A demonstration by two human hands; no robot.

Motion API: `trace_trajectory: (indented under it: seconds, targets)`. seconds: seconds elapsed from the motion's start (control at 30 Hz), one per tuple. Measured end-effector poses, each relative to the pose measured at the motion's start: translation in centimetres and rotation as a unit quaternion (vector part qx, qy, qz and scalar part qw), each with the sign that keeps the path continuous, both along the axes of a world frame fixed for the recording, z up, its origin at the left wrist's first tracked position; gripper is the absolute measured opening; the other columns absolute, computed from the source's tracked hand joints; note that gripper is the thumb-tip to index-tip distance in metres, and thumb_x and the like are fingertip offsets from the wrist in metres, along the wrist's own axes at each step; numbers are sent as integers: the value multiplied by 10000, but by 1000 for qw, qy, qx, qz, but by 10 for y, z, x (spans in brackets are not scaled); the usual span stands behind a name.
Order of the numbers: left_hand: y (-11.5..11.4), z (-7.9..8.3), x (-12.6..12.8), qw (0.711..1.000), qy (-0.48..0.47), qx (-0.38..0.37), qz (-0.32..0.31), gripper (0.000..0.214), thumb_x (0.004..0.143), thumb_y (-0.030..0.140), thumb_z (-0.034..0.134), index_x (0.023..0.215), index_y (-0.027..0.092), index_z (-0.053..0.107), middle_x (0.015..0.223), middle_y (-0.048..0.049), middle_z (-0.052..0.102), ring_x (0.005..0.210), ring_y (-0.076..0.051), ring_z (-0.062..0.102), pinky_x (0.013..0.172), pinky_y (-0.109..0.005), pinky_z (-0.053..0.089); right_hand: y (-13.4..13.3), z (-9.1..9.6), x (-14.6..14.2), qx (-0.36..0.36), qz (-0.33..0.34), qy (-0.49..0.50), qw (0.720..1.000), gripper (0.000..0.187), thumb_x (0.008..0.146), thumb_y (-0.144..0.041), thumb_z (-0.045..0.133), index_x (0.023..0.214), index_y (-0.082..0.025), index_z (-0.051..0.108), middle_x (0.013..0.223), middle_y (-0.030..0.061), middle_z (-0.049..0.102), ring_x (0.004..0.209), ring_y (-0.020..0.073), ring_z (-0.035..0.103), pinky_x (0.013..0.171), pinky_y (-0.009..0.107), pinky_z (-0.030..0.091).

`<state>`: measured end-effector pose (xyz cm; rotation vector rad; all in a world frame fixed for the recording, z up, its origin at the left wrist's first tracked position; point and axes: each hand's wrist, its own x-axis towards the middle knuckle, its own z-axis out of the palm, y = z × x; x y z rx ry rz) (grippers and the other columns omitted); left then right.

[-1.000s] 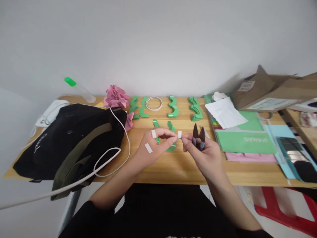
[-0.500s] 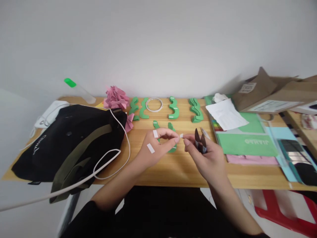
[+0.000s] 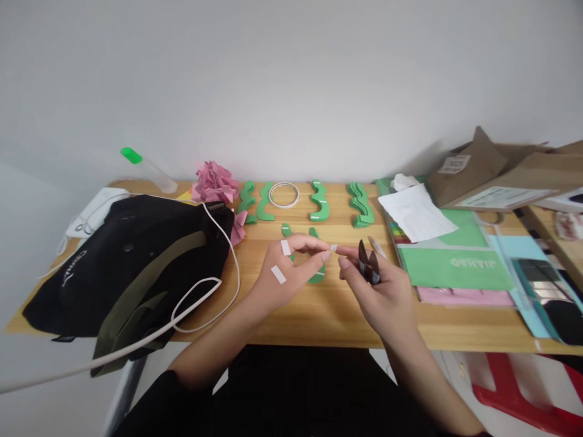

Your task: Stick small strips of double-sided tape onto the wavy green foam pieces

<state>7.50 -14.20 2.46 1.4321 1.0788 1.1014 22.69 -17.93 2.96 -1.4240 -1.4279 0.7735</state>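
My left hand [image 3: 291, 273] pinches a small white piece [image 3: 333, 247], perhaps tape, between thumb and index finger. White strips [image 3: 279, 275] are stuck on the back of that hand and near its index knuckle. In my right hand [image 3: 387, 291] is a pair of scissors [image 3: 368, 264], dark blades pointing up and slightly parted, their handles hidden in the palm. The right index fingertip reaches the small piece, with the thumb a little apart below it. Beneath the left hand lies a wavy green piece [image 3: 317, 276], partly covered, bearing a white strip.
Along the back of the wooden table [image 3: 291, 321] lie several wavy green pieces [image 3: 361, 205] and a roll of tape [image 3: 284, 195]. A black bag [image 3: 136, 261] and white cable [image 3: 155, 332] occupy the left. Papers, a green packet [image 3: 455, 264] and a cardboard box [image 3: 496, 170] are at right.
The hands have hardly moved. The right thumb and index finger are slightly farther apart, and the small white piece shows a little more at the left fingertips. The view has shifted slightly.
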Motion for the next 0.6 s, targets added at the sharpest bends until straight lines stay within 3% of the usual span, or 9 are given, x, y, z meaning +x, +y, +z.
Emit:
trace_trajectory:
  seconds: [0.2, 0.33, 0.47, 0.6]
  targets:
    - [-1, 3, 2, 999, 31, 25, 23, 40, 772, 206, 678, 751, 175, 691, 746, -21, 715, 717, -138, 642, 698, -258, 504, 3, 1, -1, -5, 9, 29, 1000, 171, 808, -239, 623, 923, -173, 732, 587, -10, 630, 523, 120, 569, 507, 246, 476]
    - [2, 4, 4, 998, 47, 40, 16, 52, 790, 185, 647, 748, 176, 676, 731, -14, 686, 724, -137, 620, 715, -268, 484, 3, -2, -3, -44, -5, 117, 992, 167, 807, -269, 621, 901, -173, 719, 617, -8, 624, 479, 99, 494, 448, 240, 402]
    - [7, 4, 2, 998, -43, -41, -31, 58, 773, 216, 660, 748, 165, 669, 724, -18, 682, 674, -128, 602, 655, -256, 481, 6, -5, -7, -76, -15, 201, 977, 219, 809, -306, 626, 973, -174, 686, 713, 3, 619, 471, 73, 419, 436, 234, 358]
    - [8, 9, -2, 983, -124, -109, -79, 100, 746, 256, 703, 739, 161, 672, 686, -8, 664, 632, -109, 584, 596, -228, 458, 13, -3, -4, -102, -14, 201, 974, 503, 779, -293, 644, 1265, -229, 530, 835, 0, 597, 531, 89, 445, 484, 244, 409]
